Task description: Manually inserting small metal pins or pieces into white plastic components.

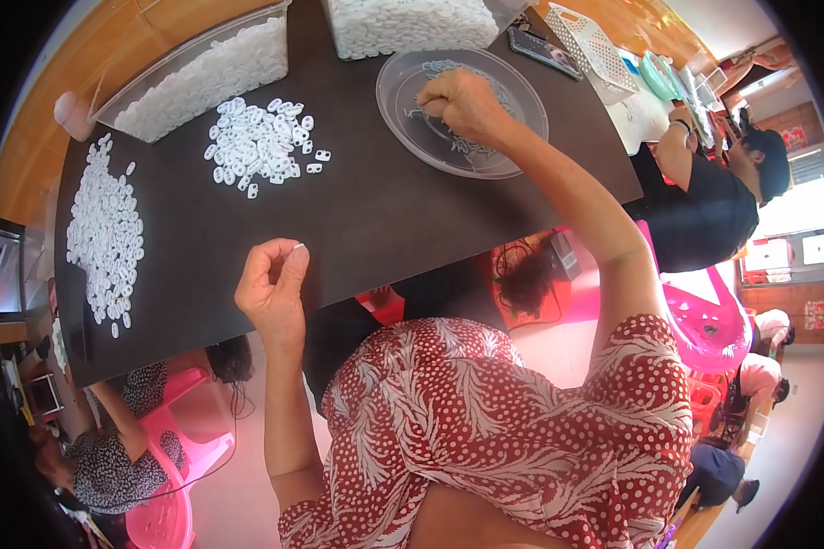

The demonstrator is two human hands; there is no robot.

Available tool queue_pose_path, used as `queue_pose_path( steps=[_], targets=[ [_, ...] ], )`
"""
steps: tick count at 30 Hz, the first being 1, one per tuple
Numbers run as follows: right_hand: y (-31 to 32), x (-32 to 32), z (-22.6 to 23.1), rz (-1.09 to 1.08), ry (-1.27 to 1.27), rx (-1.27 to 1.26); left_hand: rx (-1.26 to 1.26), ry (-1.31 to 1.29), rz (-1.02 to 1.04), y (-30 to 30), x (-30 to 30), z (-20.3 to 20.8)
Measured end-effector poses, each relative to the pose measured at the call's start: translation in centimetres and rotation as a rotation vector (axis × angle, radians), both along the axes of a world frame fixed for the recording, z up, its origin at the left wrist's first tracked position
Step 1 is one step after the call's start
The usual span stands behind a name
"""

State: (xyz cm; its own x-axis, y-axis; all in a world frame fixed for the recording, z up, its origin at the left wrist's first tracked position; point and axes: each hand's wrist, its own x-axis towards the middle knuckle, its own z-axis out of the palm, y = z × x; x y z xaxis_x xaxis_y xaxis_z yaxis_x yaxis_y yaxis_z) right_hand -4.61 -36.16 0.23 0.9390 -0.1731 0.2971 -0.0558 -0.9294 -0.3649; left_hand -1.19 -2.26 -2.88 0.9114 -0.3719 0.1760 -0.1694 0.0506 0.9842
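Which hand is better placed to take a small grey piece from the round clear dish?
Probably the right hand: it is over the round dish, fingers close to the small grey pieces. The left hand is near the table's front edge, away from the dish, seemingly pinching something white.

Red short-sleeved garment (pixel 522 403), white dots, white leafy sprays.

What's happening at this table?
A person has their right hand over a round clear dish, fingers bunched near small grey pieces; whether they grip one is hidden. The left hand is near the table's front edge, thumb and forefinger together, with a white speck at the tips, too small to identify. Small white pieces lie in two groups, one near the middle, one at left.
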Motion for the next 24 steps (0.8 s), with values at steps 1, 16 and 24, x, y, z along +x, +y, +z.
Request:
queue_pose_path(
  steps=[1, 16, 24],
  targets=[
    [0.3, 0.0, -0.4, 0.016, -0.042, -0.039, 0.001, 0.001, 0.0, -0.1, 0.0, -0.1],
    [2.1, 2.3, -1.9, 0.112, -0.081, -0.32, 0.06, -0.079, 0.049, 0.0, -0.2, -0.2],
    [3.6, -0.1, 0.7, 0.029, -0.188, -0.138, -0.209, 0.299, 0.026, -0.1, -0.3, 1.0]
  ],
)
